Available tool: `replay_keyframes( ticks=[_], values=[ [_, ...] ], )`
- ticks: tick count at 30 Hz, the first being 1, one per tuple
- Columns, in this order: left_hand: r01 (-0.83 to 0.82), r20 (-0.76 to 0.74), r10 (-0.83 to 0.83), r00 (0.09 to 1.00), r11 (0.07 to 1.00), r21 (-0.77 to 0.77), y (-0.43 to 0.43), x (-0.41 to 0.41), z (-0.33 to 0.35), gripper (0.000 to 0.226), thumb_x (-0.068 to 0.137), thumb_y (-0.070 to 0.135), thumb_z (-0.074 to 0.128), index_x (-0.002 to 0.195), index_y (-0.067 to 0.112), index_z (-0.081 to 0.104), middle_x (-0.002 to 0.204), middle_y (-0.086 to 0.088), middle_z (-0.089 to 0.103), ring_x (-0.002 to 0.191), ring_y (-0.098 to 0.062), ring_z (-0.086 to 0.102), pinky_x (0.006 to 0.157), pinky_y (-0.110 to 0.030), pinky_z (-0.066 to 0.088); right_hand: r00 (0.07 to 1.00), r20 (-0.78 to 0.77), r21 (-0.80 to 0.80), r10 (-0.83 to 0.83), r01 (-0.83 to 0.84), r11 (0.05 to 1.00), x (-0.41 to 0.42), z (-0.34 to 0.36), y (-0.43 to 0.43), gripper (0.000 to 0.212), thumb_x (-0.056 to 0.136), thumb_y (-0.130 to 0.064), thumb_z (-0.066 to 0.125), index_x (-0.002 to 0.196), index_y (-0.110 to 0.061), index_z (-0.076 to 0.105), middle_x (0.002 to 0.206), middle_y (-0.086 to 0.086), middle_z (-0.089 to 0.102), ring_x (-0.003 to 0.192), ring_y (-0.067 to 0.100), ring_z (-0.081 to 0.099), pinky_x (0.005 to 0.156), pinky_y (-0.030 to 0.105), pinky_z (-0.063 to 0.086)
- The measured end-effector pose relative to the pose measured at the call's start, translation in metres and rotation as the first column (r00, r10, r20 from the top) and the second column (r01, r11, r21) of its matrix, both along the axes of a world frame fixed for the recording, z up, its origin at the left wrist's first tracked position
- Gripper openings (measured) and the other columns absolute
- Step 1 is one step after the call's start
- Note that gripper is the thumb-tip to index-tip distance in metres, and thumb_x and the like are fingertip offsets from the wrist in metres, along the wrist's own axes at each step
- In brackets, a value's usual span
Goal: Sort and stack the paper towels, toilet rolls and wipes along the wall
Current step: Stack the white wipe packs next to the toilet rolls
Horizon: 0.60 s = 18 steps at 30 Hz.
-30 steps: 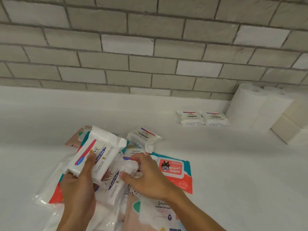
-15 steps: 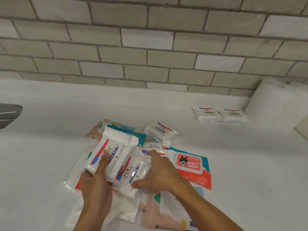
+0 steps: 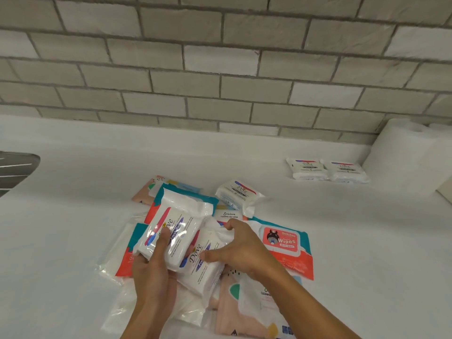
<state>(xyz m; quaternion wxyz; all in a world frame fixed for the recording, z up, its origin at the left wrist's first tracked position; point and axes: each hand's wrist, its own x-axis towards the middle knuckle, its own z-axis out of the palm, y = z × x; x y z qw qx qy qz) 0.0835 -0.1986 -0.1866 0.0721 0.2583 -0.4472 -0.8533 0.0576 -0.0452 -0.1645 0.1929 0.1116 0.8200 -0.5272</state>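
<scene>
My left hand [image 3: 152, 272] holds a white Dove wipes pack [image 3: 175, 226] with a red and purple label, thumb on top. My right hand [image 3: 241, 248] grips a second Dove pack [image 3: 203, 267] lying right beside and partly under the first. Both are above a pile of larger wipes packs, among them a red and teal "Wipes" pack [image 3: 283, 243] and a pink patterned pack [image 3: 247, 311]. Another small Dove pack [image 3: 238, 194] lies loose behind the pile. Two Dove packs [image 3: 327, 170] sit side by side near the wall, next to a white paper towel roll [image 3: 406, 155].
The white counter [image 3: 367, 241] runs back to a grey brick wall [image 3: 220, 69]. A dark metal edge, perhaps a sink [image 3: 14, 170], shows at the far left. A pale block [image 3: 445, 192] is cut off at the right border.
My right hand has closed on the second Dove pack and drawn it against the pack in my left hand. My view has shifted left, so the rolls slid toward the right edge.
</scene>
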Motion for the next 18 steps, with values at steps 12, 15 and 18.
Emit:
replay_keyframes(
  ticks=[12,15,18],
  values=[
    [0.22,-0.14,-0.205,0.969,0.97,0.102,0.018,-0.012,0.019,0.046,0.077,0.021,0.069,0.123,0.015,0.063,0.112,-0.01,0.074,0.097,-0.025,0.073,0.068,-0.04,0.062,0.945,-0.086,-0.292,-0.316,0.279,0.915,0.021,0.01,0.066,0.056,0.062,-0.011,0.091,0.105,-0.017,0.056,0.092,0.005,0.075,0.078,0.021,0.075,0.067,0.047,0.062],
    [0.278,-0.15,-0.257,0.955,0.95,0.142,0.039,-0.02,0.025,0.043,0.078,0.013,0.067,0.121,0.007,0.063,0.113,-0.017,0.072,0.09,-0.025,0.074,0.07,-0.039,0.062,0.904,-0.105,-0.362,-0.414,0.353,0.863,0.022,0.02,0.101,0.053,0.065,-0.005,0.088,0.106,-0.01,0.055,0.091,0.009,0.075,0.079,0.026,0.075,0.066,0.047,0.061],
    [0.344,-0.16,-0.319,0.934,0.924,0.169,0.066,-0.03,0.028,0.022,0.083,0.007,0.059,0.104,0.006,0.066,0.102,-0.017,0.075,0.079,-0.024,0.074,0.063,-0.034,0.062,0.855,-0.14,-0.369,-0.499,0.423,0.828,0.016,0.027,0.14,0.049,0.068,-0.006,0.086,0.106,-0.011,0.055,0.093,0.006,0.075,0.079,0.021,0.075,0.063,0.039,0.062]
  ],
)
